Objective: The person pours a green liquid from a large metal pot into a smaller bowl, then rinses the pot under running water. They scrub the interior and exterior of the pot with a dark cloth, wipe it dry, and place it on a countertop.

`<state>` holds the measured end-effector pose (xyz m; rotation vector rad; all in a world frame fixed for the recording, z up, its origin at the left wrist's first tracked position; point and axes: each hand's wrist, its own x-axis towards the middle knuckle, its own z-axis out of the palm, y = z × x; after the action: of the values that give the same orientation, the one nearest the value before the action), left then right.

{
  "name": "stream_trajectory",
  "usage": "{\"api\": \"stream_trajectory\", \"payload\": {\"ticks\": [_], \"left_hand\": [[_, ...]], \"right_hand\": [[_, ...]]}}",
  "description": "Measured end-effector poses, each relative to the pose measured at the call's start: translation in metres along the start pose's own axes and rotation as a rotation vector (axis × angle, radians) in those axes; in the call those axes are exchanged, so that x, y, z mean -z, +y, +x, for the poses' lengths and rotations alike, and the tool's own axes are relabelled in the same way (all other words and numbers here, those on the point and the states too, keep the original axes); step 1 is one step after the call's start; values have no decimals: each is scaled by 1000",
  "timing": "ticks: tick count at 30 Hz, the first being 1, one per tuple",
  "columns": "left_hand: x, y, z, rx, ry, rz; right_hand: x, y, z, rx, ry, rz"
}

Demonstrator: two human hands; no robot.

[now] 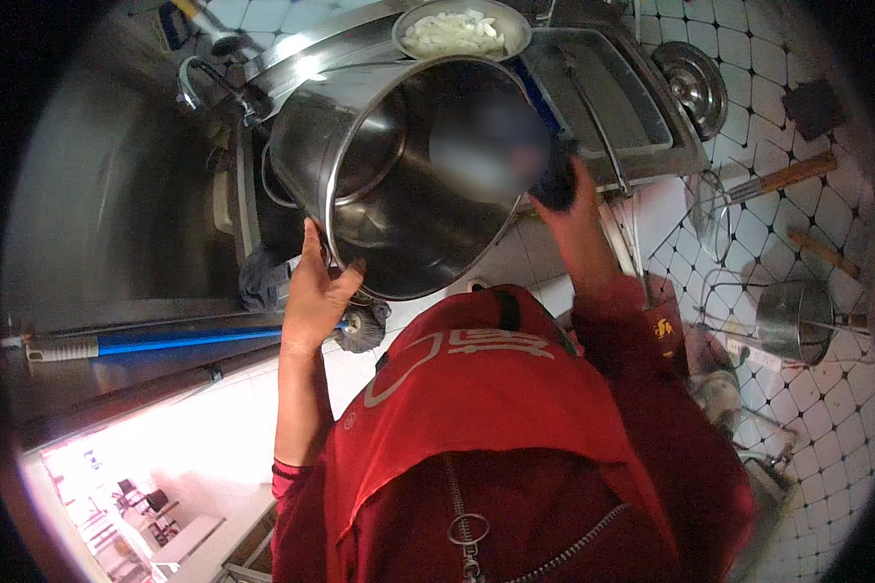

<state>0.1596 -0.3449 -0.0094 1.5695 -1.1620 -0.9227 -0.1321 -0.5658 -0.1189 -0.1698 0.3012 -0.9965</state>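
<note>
A large stainless steel stockpot (379,211) is tipped over the sink, its mouth turned towards me. My left hand (321,291) grips the near left part of its rim, thumb inside and fingers outside. At the right side of the rim, my right hand (572,193) is closed around a dark pad or cloth (556,178); its fingertips are hidden. Part of the pot's inside is blurred. Behind the pot, a metal bowl (401,45) holds pale cut pieces of food (456,35).
A curved faucet (189,80) rises left of the pot. On the right lie a clear plastic tub (656,109) and a metal lid (693,87). Utensils, including a wooden-handled strainer (780,178), and a small pot (791,321) are beside the tiled wall. A blue-handled brush (189,341) lies at left.
</note>
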Motion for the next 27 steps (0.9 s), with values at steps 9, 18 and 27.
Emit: {"api": "stream_trajectory", "payload": {"ticks": [9,18,27], "left_hand": [[3,11,9,101,-26,-20],[3,3,0,28,28,40],[1,10,-9,120,108,362]], "right_hand": [[-95,52,-10,694,-501,-1572],[-69,73,161,1453,-677,-2383],[44,185,97,165,-1028,-1581]]}}
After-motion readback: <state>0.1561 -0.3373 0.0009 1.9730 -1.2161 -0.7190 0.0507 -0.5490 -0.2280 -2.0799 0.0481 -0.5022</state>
